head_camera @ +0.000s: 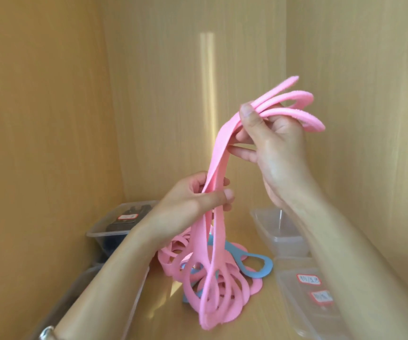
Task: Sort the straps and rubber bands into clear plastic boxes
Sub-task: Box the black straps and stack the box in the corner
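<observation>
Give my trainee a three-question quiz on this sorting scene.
1. True or false: the left hand and the right hand both hold the pink straps.
2. The open clear box at the right contains: A) blue straps B) nothing visible C) rubber bands.
3. Fill in: besides pink, the pile on the table includes a ___ strap.
Key: 1 true; 2 B; 3 blue.

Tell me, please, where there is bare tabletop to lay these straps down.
Bare wood lies at the front, between the strap pile and the labelled lids; a narrow strip runs between the pile and the empty clear boxes. The left is crowded by the box of dark items.
</observation>
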The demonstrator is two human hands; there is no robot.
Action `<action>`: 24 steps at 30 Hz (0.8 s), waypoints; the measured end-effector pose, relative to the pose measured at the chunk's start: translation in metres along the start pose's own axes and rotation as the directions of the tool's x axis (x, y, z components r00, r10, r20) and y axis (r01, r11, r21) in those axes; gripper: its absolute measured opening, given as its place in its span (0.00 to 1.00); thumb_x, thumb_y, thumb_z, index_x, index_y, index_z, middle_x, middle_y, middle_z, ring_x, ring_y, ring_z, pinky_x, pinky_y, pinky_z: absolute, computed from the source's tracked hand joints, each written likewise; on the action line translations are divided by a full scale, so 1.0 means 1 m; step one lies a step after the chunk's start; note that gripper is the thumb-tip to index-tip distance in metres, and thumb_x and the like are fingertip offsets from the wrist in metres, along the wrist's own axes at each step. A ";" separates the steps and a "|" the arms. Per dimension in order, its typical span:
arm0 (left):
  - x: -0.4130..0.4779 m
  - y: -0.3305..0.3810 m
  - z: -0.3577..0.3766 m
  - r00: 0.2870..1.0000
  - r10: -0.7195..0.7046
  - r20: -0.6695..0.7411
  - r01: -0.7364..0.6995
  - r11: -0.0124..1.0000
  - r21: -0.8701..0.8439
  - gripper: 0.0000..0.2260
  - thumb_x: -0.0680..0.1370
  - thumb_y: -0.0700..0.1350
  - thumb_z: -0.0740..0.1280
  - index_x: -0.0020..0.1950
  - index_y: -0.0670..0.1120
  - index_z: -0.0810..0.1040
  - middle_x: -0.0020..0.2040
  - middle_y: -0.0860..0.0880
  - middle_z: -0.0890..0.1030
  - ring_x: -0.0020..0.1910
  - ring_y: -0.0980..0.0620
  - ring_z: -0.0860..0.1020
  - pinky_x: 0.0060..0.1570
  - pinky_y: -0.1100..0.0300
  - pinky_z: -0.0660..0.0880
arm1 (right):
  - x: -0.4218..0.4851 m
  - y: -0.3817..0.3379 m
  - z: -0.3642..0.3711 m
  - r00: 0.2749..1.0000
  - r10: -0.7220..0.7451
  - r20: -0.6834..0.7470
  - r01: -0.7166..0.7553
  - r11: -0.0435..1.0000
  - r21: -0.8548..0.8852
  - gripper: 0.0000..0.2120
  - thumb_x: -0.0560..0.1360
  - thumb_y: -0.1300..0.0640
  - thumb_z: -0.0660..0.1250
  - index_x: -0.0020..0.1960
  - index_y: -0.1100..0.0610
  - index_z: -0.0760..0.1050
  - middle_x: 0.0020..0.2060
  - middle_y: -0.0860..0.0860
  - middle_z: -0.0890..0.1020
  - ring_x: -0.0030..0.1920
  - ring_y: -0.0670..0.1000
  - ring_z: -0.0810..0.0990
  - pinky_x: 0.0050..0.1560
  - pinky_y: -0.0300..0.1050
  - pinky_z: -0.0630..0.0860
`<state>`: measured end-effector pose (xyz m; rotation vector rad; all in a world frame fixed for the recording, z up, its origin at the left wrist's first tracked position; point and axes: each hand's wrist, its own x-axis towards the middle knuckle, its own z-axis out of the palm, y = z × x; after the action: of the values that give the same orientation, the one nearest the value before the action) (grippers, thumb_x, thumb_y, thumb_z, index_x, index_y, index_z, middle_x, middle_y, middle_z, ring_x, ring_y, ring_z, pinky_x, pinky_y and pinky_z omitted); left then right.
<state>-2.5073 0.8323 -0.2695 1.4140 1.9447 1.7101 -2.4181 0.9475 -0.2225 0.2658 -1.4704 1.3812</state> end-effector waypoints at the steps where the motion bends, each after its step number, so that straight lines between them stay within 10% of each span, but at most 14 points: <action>1: 0.000 0.001 -0.001 1.000 0.009 0.012 -0.008 1.000 -0.015 0.16 0.70 0.49 0.74 0.55 0.45 0.78 0.45 0.46 0.85 0.48 0.47 0.83 0.53 0.49 0.78 | 0.001 0.000 -0.001 1.000 0.005 -0.009 -0.005 1.000 -0.002 0.12 0.80 0.58 0.63 0.38 0.59 0.73 0.30 0.51 0.76 0.37 0.49 0.81 0.44 0.48 0.83; 9: -0.004 0.007 0.003 0.988 0.156 -0.011 -0.156 0.987 -0.043 0.18 0.73 0.52 0.67 0.61 0.49 0.77 0.46 0.45 0.82 0.45 0.47 0.83 0.45 0.59 0.79 | -0.001 0.000 0.000 1.000 -0.013 0.013 0.013 0.999 -0.049 0.13 0.80 0.56 0.64 0.37 0.58 0.73 0.31 0.51 0.76 0.40 0.53 0.82 0.46 0.54 0.83; 17: -0.005 0.006 0.002 0.988 0.150 0.040 -0.151 0.989 0.007 0.08 0.73 0.54 0.69 0.37 0.53 0.81 0.37 0.50 0.78 0.34 0.55 0.76 0.38 0.62 0.74 | -0.001 -0.001 -0.003 1.000 -0.013 0.003 0.013 0.994 -0.111 0.14 0.79 0.56 0.65 0.36 0.57 0.73 0.26 0.45 0.76 0.37 0.53 0.81 0.44 0.57 0.82; 24: -0.003 0.005 0.006 0.985 0.158 0.070 -0.157 0.987 -0.022 0.18 0.76 0.51 0.64 0.64 0.49 0.74 0.40 0.52 0.82 0.40 0.54 0.80 0.46 0.54 0.77 | -0.002 -0.001 -0.002 1.000 -0.020 0.001 0.020 0.993 -0.120 0.08 0.79 0.56 0.66 0.41 0.54 0.77 0.26 0.46 0.75 0.38 0.54 0.80 0.49 0.62 0.79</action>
<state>-2.4992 0.8331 -0.2685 1.6385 1.8212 1.7105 -2.4154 0.9477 -0.2234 0.2035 -1.5405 1.2709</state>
